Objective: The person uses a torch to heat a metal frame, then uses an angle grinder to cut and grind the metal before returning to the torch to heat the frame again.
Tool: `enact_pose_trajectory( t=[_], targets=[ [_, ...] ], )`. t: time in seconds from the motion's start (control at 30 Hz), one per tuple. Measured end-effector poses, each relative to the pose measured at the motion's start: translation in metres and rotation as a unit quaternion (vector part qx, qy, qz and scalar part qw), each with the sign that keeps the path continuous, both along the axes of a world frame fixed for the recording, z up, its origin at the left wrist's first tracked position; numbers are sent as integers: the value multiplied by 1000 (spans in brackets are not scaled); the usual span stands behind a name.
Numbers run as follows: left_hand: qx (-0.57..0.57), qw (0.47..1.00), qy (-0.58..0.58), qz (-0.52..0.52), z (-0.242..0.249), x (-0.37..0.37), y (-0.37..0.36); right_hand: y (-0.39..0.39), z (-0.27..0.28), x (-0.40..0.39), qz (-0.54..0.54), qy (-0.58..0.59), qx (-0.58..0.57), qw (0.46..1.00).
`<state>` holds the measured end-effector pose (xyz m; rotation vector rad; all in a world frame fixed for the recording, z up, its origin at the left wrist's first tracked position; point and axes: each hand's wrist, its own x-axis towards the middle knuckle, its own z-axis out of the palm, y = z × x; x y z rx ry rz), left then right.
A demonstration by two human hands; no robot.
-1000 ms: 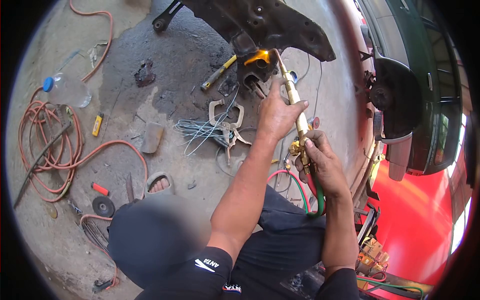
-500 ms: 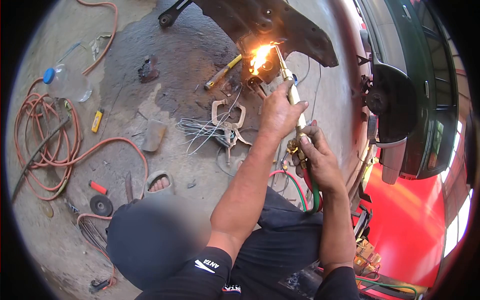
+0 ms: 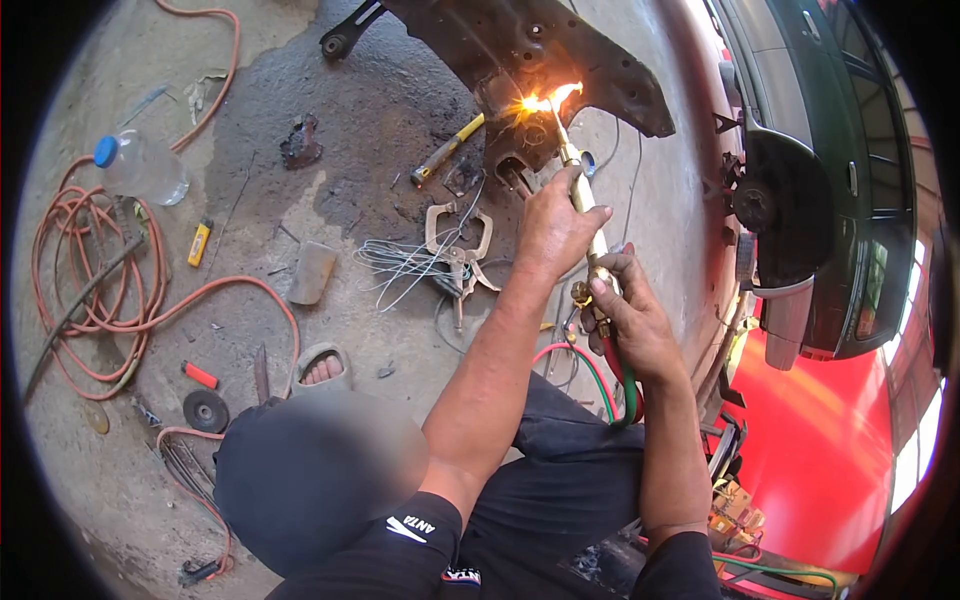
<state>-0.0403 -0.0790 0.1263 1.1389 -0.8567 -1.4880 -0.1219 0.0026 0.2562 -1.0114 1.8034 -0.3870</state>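
Observation:
My left hand [image 3: 562, 222] is closed around the front of the brass gas torch [image 3: 583, 190], its thumb lying along the tube. Behind it, my right hand [image 3: 637, 312] grips the rear of the torch by the valve knob [image 3: 581, 292]. Red and green hoses [image 3: 628, 392] run down from under that hand. At the torch tip a flame [image 3: 565, 95] burns against a dark metal car part [image 3: 600, 75], with a bright glowing spot on the metal. A yellow-handled tool [image 3: 447, 150] lies beside the part. Locking C-clamp pliers [image 3: 457, 245] rest on the floor near a bundle of thin wire [image 3: 400, 262].
A coiled orange hose [image 3: 95, 290] and a water bottle [image 3: 145, 170] lie at the left. A yellow lighter [image 3: 199, 243], grinding disc [image 3: 206, 411] and red object [image 3: 199, 375] are on the floor. A dark green car [image 3: 850, 220] stands at the right. A capped head [image 3: 300, 480] fills the lower left.
The torch tip has shifted slightly down and right. The flame, earlier spread broadly down to the left, is now smaller and licks up to the right. Both hands keep their grip.

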Motion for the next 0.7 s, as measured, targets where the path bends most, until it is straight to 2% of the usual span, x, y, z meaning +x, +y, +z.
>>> enact_pose_trajectory(
  t=[0.27, 0.7],
  targets=[
    [5, 1000, 23, 2, 2, -2, -1, 1, -3, -7, -2, -14, 0, 1000],
    [-2, 1000, -11, -5, -3, -6, 1, 1, -3, -8, -13, -25, 1, 1000]
  ],
)
